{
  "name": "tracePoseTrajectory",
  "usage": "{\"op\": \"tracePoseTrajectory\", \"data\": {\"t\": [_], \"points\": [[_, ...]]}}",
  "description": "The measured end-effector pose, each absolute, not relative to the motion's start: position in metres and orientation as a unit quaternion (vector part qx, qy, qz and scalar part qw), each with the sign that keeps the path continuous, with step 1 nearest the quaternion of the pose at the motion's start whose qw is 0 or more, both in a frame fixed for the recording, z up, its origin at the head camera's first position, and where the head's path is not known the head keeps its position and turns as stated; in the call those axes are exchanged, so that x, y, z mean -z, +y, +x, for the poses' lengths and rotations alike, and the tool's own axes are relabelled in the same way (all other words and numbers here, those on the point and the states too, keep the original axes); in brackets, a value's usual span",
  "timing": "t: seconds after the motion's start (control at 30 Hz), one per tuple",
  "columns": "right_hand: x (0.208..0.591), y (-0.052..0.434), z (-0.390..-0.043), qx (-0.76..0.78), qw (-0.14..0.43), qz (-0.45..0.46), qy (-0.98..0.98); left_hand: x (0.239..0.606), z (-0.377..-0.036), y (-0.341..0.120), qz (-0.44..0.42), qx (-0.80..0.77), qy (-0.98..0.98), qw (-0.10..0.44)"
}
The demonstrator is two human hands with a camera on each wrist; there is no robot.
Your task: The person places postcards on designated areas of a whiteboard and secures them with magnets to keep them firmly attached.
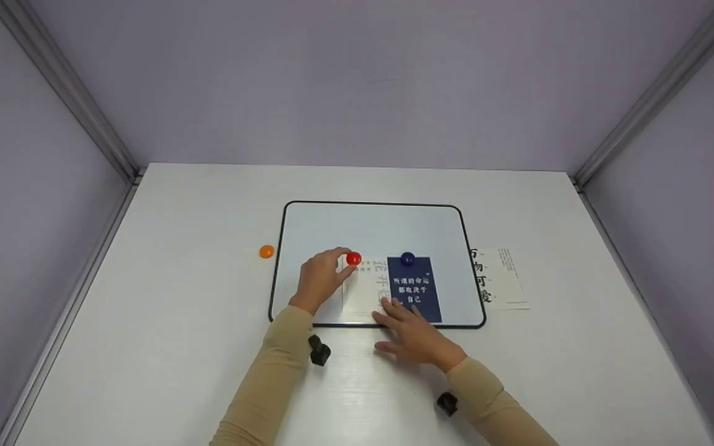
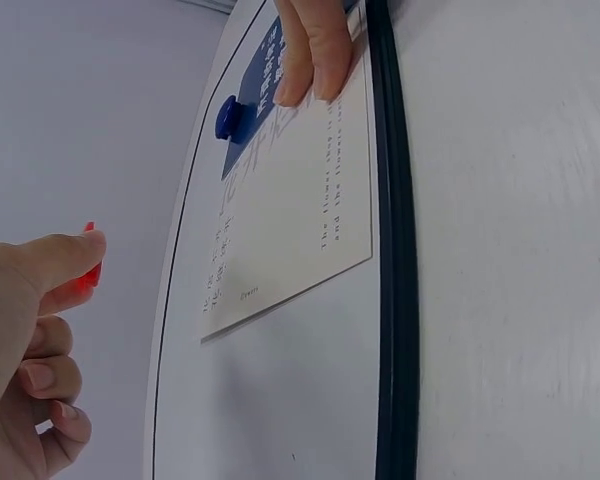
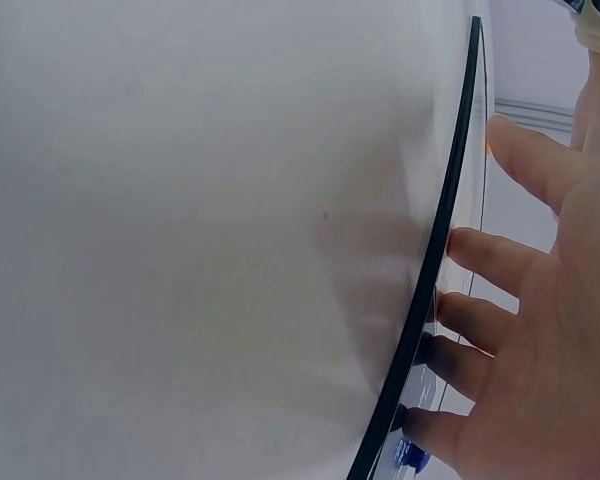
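Between thumb and index finger, my left hand (image 1: 318, 276) pinches a round red magnet (image 1: 353, 258) over the top edge of a cream card (image 1: 360, 300) with printed characters. In the left wrist view the red magnet (image 2: 93, 273) appears raised off the whiteboard. My right hand (image 1: 418, 337) is spread at the board's near edge, its fingertips resting on the lower part of the cards. Beside the cream card lies a dark blue card (image 1: 418, 309) with white characters. A dark blue magnet (image 1: 407, 259) sits on that card's top edge. Both cards lie on the black-framed whiteboard (image 1: 332, 226).
Left of the board, an orange magnet (image 1: 266, 251) lies on the white table (image 1: 183, 297). Another cream card (image 1: 507, 280) with black characters sticks out at the board's right side. Grey-lilac walls (image 1: 357, 87) enclose the back and sides.
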State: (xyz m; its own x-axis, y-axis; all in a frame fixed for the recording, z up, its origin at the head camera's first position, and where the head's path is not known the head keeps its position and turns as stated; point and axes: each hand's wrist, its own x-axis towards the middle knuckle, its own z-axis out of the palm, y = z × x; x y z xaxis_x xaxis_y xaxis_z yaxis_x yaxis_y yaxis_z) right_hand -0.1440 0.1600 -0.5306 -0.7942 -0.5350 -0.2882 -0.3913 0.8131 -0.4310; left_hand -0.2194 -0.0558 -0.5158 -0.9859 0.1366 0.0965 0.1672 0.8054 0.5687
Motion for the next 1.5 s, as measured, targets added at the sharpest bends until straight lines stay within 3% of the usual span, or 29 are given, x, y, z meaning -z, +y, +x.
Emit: {"op": "tracePoseTrajectory", "data": {"t": [0.3,1.1,1.5], "points": [[0.528,0.157,-0.144,0.175,0.212,-0.239,0.931,0.521,-0.225,-0.052,-0.101,0.296,-0.948,0.055],[0.529,0.158,-0.144,0.175,0.199,-0.248,0.932,0.533,-0.240,-0.032,-0.079,0.302,-0.950,0.032],[0.529,0.160,-0.143,0.194,0.185,-0.265,0.926,0.540,-0.247,-0.024,-0.082,0.282,-0.954,0.061]]}}
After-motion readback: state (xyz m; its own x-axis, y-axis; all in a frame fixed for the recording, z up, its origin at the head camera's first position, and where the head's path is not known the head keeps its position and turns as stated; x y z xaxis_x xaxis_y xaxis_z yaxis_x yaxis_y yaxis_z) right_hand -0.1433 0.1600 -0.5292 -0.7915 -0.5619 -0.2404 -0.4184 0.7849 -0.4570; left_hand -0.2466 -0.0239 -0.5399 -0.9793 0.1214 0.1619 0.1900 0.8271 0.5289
